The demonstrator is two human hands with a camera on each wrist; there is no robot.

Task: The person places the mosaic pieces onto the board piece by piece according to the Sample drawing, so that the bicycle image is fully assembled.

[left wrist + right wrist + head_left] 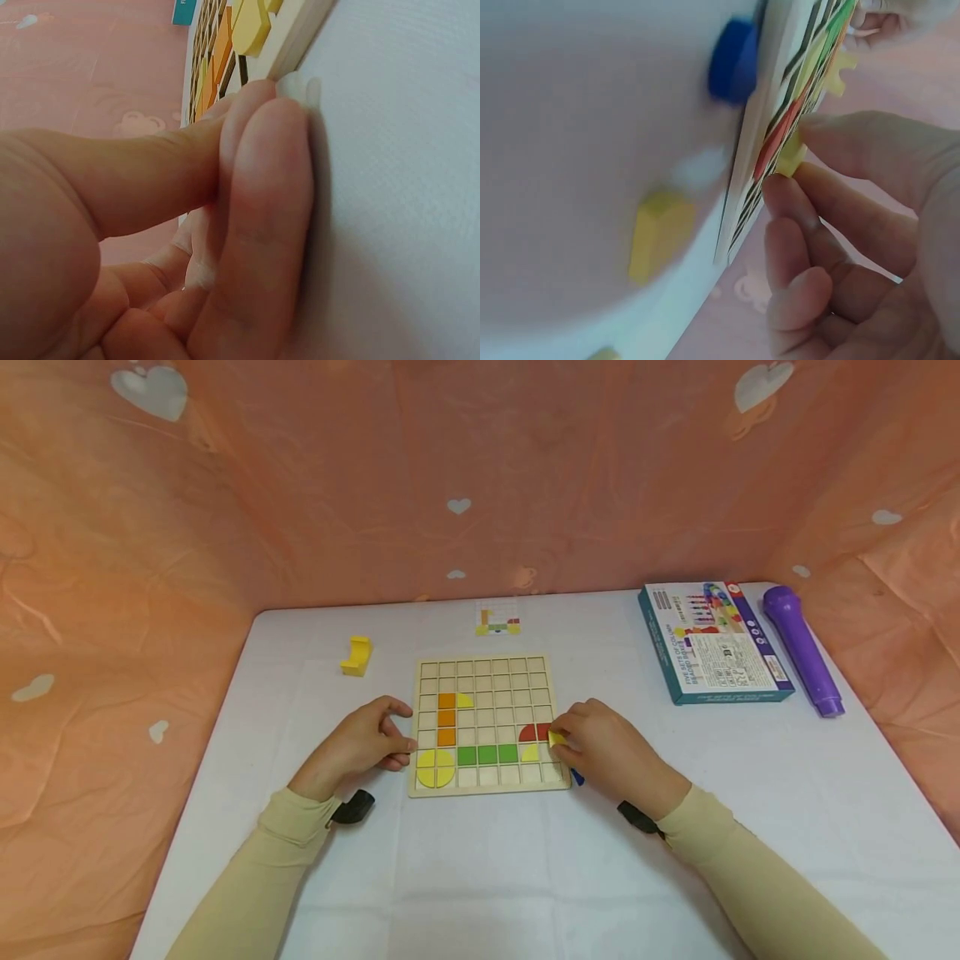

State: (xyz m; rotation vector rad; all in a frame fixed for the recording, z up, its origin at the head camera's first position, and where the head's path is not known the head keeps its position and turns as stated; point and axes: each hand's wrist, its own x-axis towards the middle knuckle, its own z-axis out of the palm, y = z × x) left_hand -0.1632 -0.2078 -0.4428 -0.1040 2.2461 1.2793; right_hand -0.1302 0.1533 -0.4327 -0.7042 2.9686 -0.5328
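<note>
A wooden grid board (483, 678) lies on the table with orange squares (447, 717), green squares (487, 754), red pieces (529, 732) and yellow quarter-circles (435, 768) in its cells. My left hand (367, 737) rests beside the board, its fingertips touching the left edge. Over the right edge, my right hand (609, 750) pinches a small yellow piece (790, 156) between thumb and index finger; its exact shape is partly hidden. A blue piece (733, 64) lies close to the board's edge, and a yellow block (660, 238) sits on the tablecloth near that hand.
Behind the board lies a small pattern card (497, 617). A yellow notched block (357, 657) stands at the back left. At the back right are a printed box (716, 642) and a purple stick with a rounded head (804, 652).
</note>
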